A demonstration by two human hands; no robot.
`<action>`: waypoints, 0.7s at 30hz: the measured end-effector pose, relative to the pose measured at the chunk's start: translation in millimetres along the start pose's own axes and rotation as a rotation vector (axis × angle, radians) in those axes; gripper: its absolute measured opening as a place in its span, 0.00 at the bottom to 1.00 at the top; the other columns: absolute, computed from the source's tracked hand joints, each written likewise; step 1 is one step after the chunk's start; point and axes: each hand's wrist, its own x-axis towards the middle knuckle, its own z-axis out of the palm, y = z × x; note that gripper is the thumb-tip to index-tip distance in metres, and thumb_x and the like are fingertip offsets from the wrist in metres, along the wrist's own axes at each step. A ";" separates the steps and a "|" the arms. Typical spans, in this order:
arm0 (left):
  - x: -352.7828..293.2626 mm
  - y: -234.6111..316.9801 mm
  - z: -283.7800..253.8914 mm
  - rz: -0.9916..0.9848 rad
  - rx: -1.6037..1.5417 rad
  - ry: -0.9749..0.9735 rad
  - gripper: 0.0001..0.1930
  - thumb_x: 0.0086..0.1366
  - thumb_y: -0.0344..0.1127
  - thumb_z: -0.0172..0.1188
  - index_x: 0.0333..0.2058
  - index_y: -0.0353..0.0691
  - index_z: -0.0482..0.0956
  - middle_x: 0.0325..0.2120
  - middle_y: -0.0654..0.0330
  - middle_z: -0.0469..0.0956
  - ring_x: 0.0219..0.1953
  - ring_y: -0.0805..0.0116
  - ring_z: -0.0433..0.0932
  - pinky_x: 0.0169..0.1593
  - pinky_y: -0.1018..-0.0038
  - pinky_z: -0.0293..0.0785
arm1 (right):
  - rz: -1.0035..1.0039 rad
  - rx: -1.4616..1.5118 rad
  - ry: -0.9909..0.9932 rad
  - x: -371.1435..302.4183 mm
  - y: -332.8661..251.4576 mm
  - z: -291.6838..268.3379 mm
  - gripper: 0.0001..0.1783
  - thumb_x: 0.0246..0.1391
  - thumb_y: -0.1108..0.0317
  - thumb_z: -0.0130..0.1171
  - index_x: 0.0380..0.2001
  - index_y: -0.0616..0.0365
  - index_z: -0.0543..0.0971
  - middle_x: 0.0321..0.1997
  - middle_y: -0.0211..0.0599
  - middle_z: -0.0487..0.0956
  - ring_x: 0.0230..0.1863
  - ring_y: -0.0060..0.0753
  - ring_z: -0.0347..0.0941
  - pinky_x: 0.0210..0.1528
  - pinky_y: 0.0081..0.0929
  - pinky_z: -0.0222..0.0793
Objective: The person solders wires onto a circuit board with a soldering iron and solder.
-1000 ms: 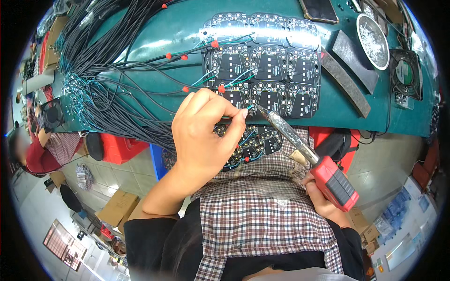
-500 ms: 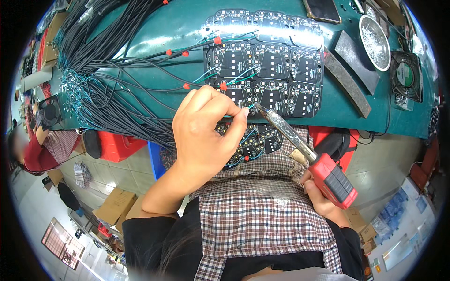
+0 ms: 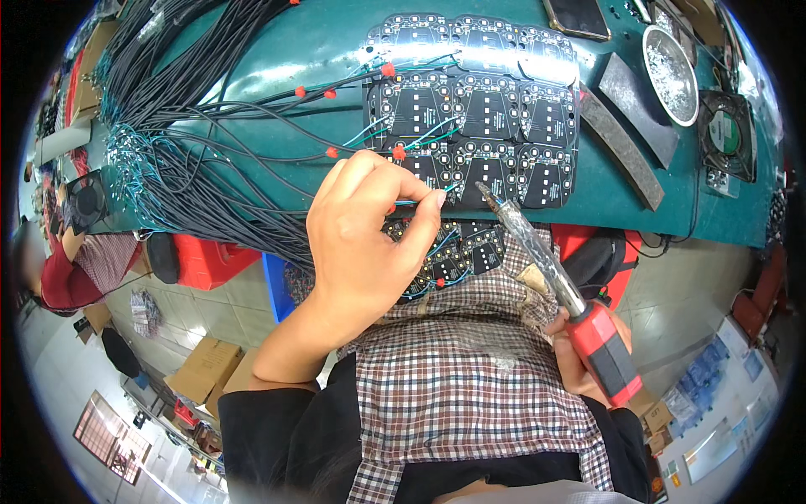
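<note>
My left hand pinches a thin blue-green wire between thumb and forefinger, its end lying over the bottom row of a black circuit board panel. Wrapped around the red and black handle of a soldering iron is my right hand. The iron's dark tip is over the board, a little right of the wire end and apart from it. Other black cables with red tags run onto the panel, their blue and green ends resting on it. My left fingers cover part of the held wire.
A thick bundle of black cables spreads across the green table on the left. Below the table edge, more wired boards lie at my lap. Dark bars, a round metal dish, a fan and a phone are at right.
The soldering iron's tip has moved right, away from the wire end, and its handle has shifted down with my right hand. My left hand stays nearly still, pinching the wire.
</note>
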 end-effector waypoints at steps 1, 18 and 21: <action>0.4 1.7 0.2 -0.017 -0.039 0.017 0.08 0.52 0.28 0.73 0.24 0.42 0.80 0.24 0.64 0.74 0.28 0.64 0.73 0.31 0.69 0.68 | 0.001 -0.002 0.000 -6.1 4.2 -0.3 0.04 0.49 0.77 0.63 0.31 0.61 0.81 0.28 0.38 0.82 0.27 0.35 0.78 0.34 0.28 0.75; 0.0 -4.5 1.8 0.080 -0.014 -0.013 0.08 0.49 0.27 0.73 0.25 0.42 0.81 0.26 0.64 0.74 0.28 0.64 0.73 0.31 0.68 0.69 | 0.102 0.099 -0.214 1.8 3.1 -4.6 0.12 0.43 0.77 0.72 0.34 0.61 0.82 0.32 0.40 0.80 0.31 0.44 0.81 0.34 0.35 0.78; -0.6 -3.7 2.2 0.059 -0.015 -0.018 0.08 0.49 0.27 0.73 0.25 0.42 0.81 0.25 0.64 0.74 0.28 0.64 0.73 0.31 0.68 0.68 | 0.117 0.120 -0.221 -0.7 4.8 -2.5 0.12 0.44 0.76 0.72 0.34 0.61 0.82 0.32 0.41 0.81 0.31 0.44 0.81 0.34 0.34 0.78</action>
